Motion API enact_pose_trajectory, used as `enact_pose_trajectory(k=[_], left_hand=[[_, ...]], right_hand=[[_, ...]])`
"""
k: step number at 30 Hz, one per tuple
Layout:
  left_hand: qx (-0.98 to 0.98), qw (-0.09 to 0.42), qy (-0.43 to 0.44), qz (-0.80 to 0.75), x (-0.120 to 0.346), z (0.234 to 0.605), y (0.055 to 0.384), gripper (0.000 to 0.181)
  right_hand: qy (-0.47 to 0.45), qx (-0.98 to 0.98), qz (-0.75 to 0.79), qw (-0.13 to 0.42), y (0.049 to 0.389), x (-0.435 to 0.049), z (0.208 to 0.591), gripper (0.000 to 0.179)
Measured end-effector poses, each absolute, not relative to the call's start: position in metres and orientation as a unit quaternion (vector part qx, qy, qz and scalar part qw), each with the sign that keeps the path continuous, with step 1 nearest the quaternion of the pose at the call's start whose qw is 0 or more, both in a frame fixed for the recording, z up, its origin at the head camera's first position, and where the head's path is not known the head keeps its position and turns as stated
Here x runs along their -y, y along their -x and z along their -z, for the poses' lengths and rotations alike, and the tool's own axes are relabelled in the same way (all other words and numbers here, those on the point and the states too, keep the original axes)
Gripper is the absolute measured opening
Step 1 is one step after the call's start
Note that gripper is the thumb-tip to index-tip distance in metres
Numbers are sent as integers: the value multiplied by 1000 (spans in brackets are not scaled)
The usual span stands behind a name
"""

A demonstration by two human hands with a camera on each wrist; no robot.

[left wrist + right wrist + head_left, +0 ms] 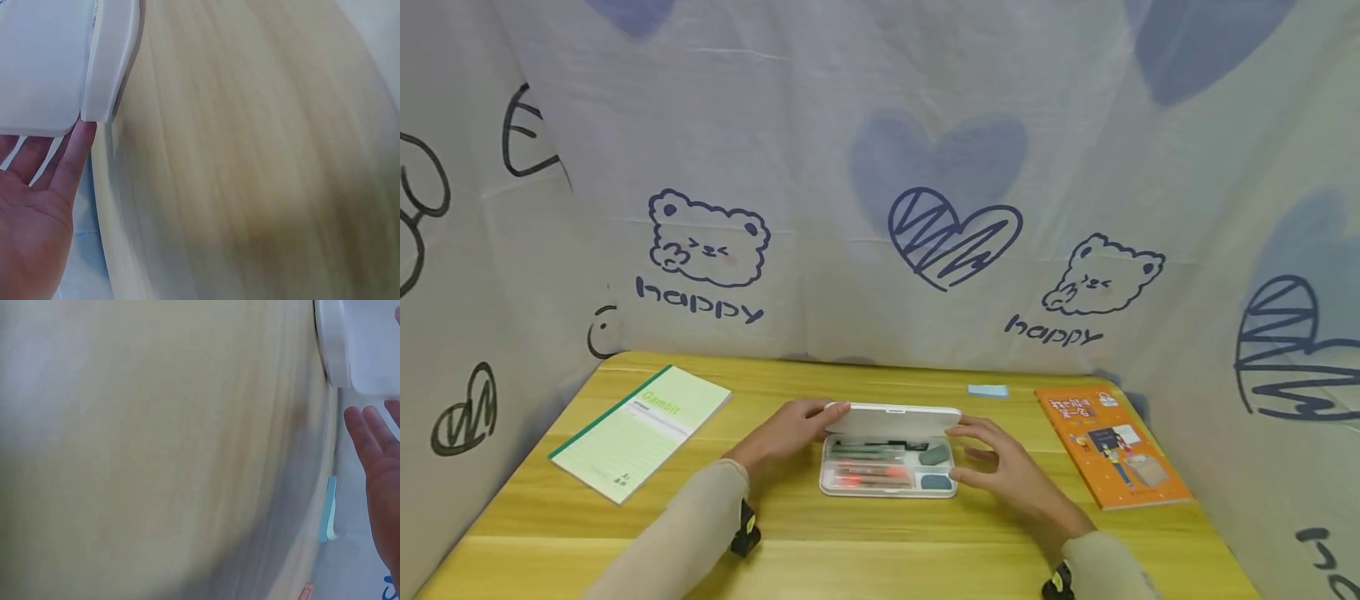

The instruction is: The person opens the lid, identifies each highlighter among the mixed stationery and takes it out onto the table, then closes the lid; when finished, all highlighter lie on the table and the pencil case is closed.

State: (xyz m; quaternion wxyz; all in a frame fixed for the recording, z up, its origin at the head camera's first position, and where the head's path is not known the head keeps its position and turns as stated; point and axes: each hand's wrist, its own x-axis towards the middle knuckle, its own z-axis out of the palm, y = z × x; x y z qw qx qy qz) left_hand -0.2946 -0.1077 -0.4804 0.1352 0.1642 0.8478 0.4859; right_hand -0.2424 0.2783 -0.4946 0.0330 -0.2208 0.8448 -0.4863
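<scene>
A white pencil case [887, 493] stands on the table with its lid [895, 419] raised. Inside, several pens or pencils [868, 471] lie beneath what looks like a clear cover. To their right sit a grey-green eraser-like block [934, 455] and a bluish one [936, 482]. My left hand [797, 423] holds the lid's left corner, thumb at its top edge; the left wrist view shows the other fingers behind it. At the case's right side is my right hand [1003, 462], fingers spread loosely, fingertips at or near the lid's edge and thumb near the base.
A pale green notebook [643, 433] lies at the left of the wooden table [850, 550]. On the right is an orange book [1112, 446], with a small light-blue slip [988, 391] towards the back. Printed cloth [835, 167] hangs behind and along both sides.
</scene>
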Motion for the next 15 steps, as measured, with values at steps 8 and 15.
enact_pose_trajectory(k=[8,15], left_hand=[[-862,71,-129,-485,109,478,294,66],[-866,-67,-166,-467,113,470,291,35]], right_hand=[[205,-868,450,41,251,-261,491,88],[186,-878,438,50,257,-257,490,95]])
